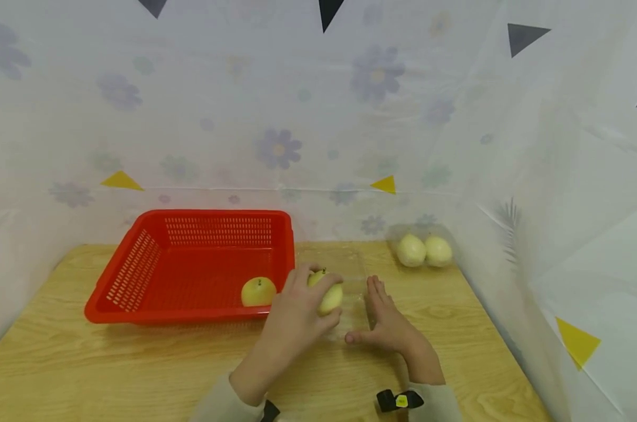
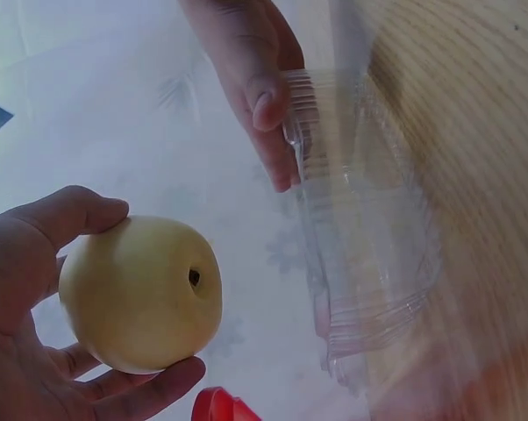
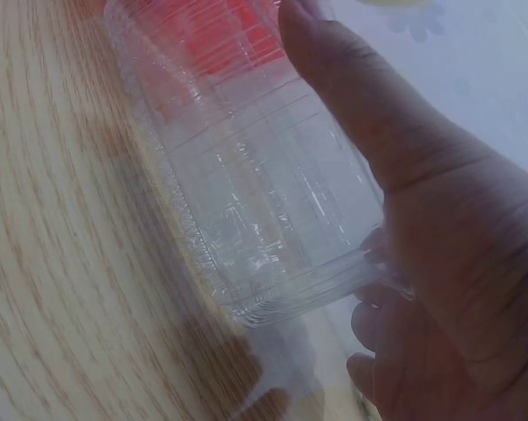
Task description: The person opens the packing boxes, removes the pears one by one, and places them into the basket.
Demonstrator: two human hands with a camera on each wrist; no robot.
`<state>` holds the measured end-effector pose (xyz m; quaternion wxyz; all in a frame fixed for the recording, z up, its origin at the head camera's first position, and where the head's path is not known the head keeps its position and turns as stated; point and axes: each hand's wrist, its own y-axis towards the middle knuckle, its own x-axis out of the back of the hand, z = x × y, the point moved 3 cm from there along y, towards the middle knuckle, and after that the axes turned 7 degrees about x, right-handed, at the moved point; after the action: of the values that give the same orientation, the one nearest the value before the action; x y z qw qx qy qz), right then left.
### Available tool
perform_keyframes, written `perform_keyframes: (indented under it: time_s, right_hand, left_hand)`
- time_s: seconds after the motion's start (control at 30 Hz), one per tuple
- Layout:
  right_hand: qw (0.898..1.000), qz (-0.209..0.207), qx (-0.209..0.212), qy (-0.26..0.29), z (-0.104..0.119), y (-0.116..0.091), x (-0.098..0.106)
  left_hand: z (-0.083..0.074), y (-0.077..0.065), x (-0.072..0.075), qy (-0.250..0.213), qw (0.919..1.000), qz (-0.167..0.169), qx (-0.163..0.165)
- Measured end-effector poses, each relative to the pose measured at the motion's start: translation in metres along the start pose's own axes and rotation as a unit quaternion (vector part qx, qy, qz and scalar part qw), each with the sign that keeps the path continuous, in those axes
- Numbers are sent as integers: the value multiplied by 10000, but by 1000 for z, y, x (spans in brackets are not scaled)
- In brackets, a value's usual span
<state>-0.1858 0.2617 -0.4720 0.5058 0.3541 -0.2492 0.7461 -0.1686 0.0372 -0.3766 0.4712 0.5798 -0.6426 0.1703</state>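
My left hand (image 1: 299,308) holds a round yellow fruit (image 1: 329,295) with a short dark stem, over the clear plastic container (image 1: 347,261). In the left wrist view, its thumb and fingers curve around the fruit, whose dark hollow faces the container. My right hand (image 1: 389,322) lies along the container's right side, fingers straight and thumb spread apart. In the right wrist view the clear container (image 3: 246,175) shows no fruit inside, and the fingers touch its rim. Another yellow fruit (image 1: 258,292) sits in the red basket (image 1: 191,316), at its front right corner.
The red basket with slotted walls stands left of the hands on the wooden table (image 1: 155,369). At the back right, a second clear container (image 1: 394,231) holds two pale yellow fruits (image 1: 423,251). A flower-patterned sheet (image 1: 318,117) hangs behind and beside the table.
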Motion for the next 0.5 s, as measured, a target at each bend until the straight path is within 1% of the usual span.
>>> perform_keyframes:
  time_s: [0.2,0.5]
  right_hand:
    - [9999,-32,50,-86,1,0,-1]
    - [10000,-42,54,-19,0,0,-1]
  left_hand:
    - [5,-2,14,25,9996,-287,-21]
    - [18,-4,33,78,9977,-651,164]
